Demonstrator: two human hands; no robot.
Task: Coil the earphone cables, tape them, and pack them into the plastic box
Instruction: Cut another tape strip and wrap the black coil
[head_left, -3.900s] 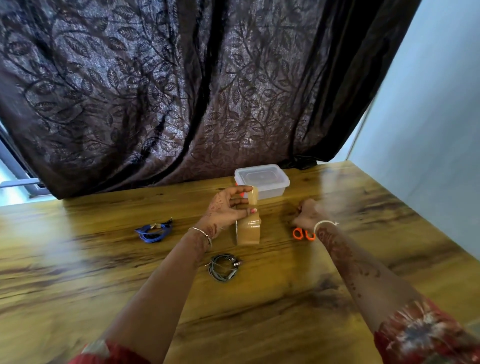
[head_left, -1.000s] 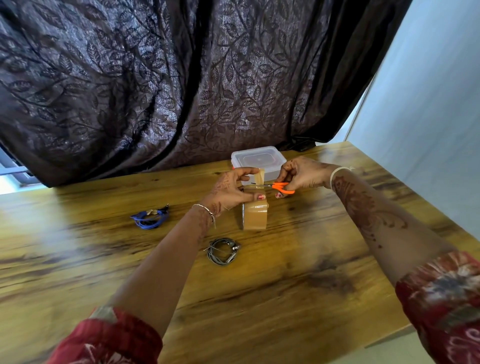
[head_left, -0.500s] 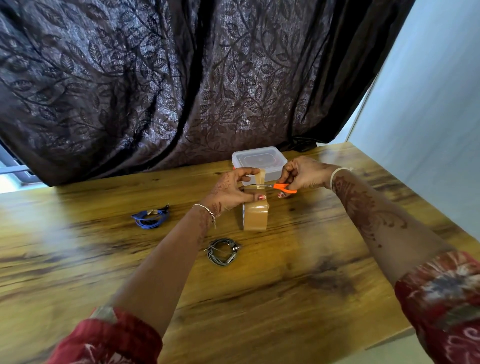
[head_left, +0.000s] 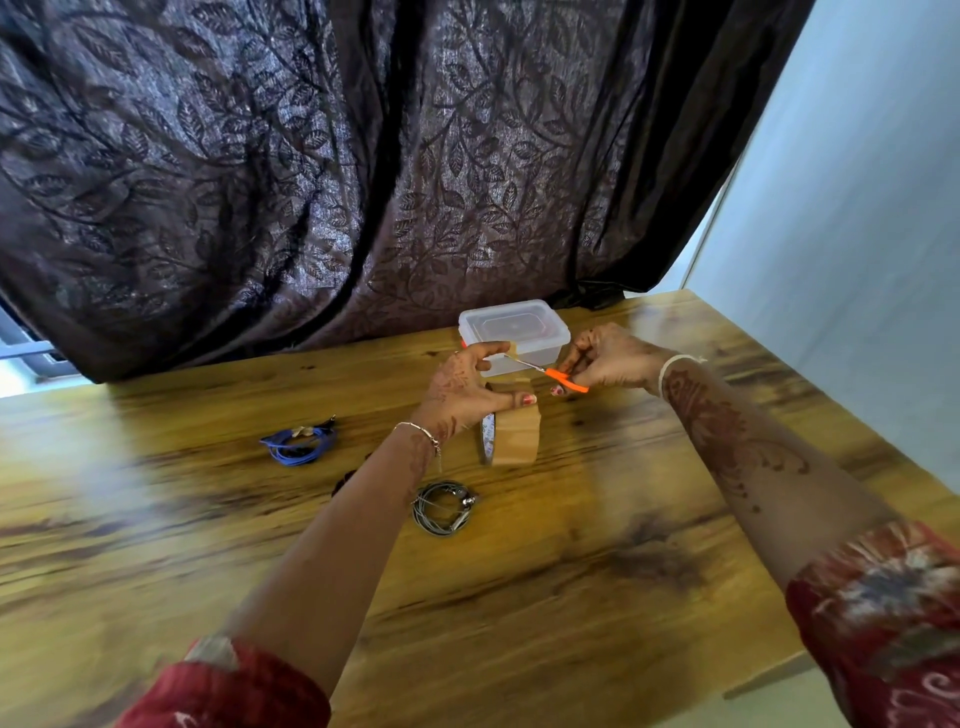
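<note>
A roll of brown tape (head_left: 515, 436) stands on edge on the wooden table (head_left: 571, 597). My left hand (head_left: 467, 387) grips the top of the roll and pinches a pulled-up strip of tape between thumb and forefinger. My right hand (head_left: 605, 358) holds orange-handled scissors (head_left: 563, 378), their blades reaching the strip. A grey coiled earphone cable (head_left: 444, 507) lies near my left forearm. A blue coiled earphone cable (head_left: 300, 445) lies to the left. The clear plastic box (head_left: 511, 332) with its lid on sits just behind my hands.
A dark leaf-patterned curtain (head_left: 363, 156) hangs behind the table's far edge. A pale wall (head_left: 857, 208) runs along the table's right side. The table's near right corner ends at the lower right.
My right hand picked the scissors up from the table and brought them to the tape strip. In the last second the blades moved further left onto the strip; my left hand held still.
</note>
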